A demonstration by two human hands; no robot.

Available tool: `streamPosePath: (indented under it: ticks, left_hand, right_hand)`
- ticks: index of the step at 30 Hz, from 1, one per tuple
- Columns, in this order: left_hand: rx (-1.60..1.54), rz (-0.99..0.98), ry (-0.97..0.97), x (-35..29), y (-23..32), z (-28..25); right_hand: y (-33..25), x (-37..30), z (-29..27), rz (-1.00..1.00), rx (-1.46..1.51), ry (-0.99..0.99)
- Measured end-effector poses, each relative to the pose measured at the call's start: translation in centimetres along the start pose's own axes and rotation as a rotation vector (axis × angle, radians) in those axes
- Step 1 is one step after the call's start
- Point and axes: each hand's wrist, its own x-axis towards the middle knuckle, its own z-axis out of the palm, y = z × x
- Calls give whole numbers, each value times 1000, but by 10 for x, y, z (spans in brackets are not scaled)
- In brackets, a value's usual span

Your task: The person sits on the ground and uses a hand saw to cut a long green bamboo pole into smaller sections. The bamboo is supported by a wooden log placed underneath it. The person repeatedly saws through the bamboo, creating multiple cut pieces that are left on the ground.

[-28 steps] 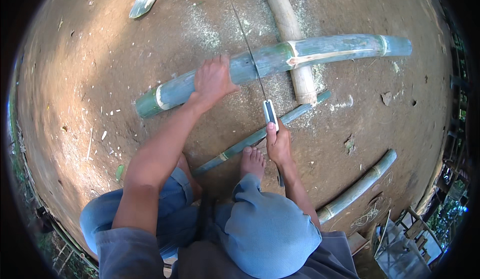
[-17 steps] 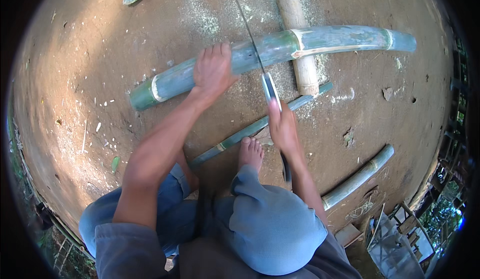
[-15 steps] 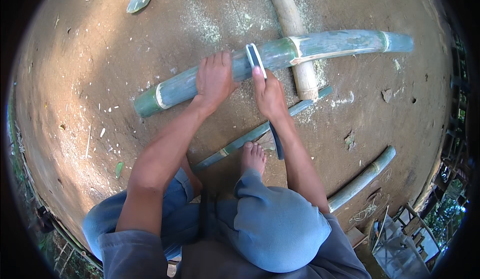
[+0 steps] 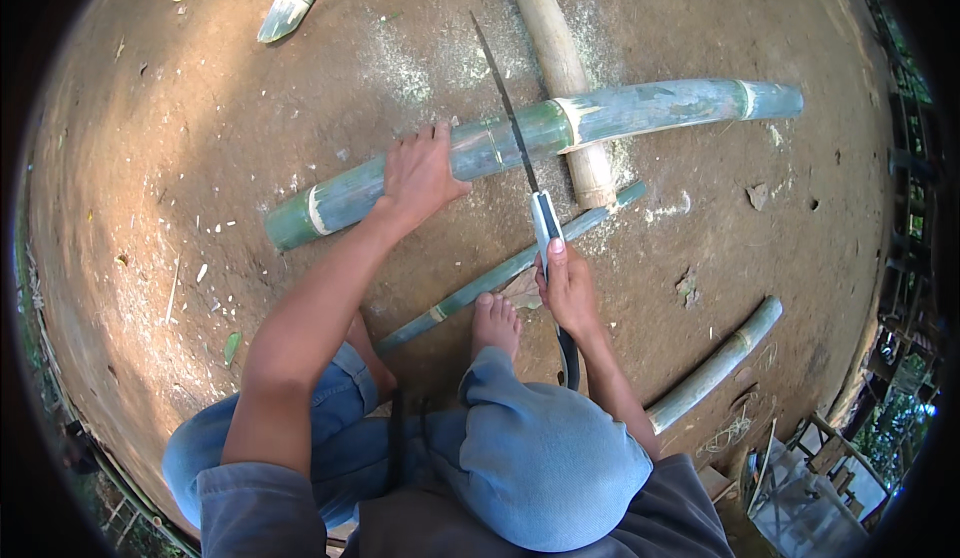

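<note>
A thick green bamboo pole [image 4: 660,113] lies across the ground in front of me, resting over a paler bamboo piece. My left hand [image 4: 416,180] is closed over its left part, the fingers over the far side and the thumb stretched along the near side. In my right hand [image 4: 570,293] is a hand saw [image 4: 545,220] with a white and dark handle, the curved black end reaching back beneath my wrist. Its long dark blade crosses the pole and points away. Just left of the blade, a thin pale line marks the pole.
Beneath the pole, the pale bamboo piece [image 4: 550,43] runs away from me. A thin bamboo length [image 4: 480,285] passes by my bare foot [image 4: 496,326]. More bamboo lies at right [image 4: 715,366] and far left [image 4: 298,0]. Sawdust [image 4: 405,73] dusts the earth.
My right hand has drawn the saw back toward my body, and its blade now shows across the pole. My left hand stays on the pole. The view has shifted slightly.
</note>
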Motion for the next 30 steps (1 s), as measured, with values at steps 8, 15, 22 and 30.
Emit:
streamPosePath:
  ticks: [8,15,22,30]
  left_hand:
    - [-12,36,-74,11,-14,-3]
    - [12,65,72,1,-9,7]
    - [50,52,-32,3,-12,-4]
    - [116,35,3,18,-10,0]
  right_hand:
    - [3,-39,16,1,-166,23]
    - [4,-77,5,56,-237,24]
    - [-22,-71,6,162,-210,1]
    - [43,-3,25,-101,-402,138]
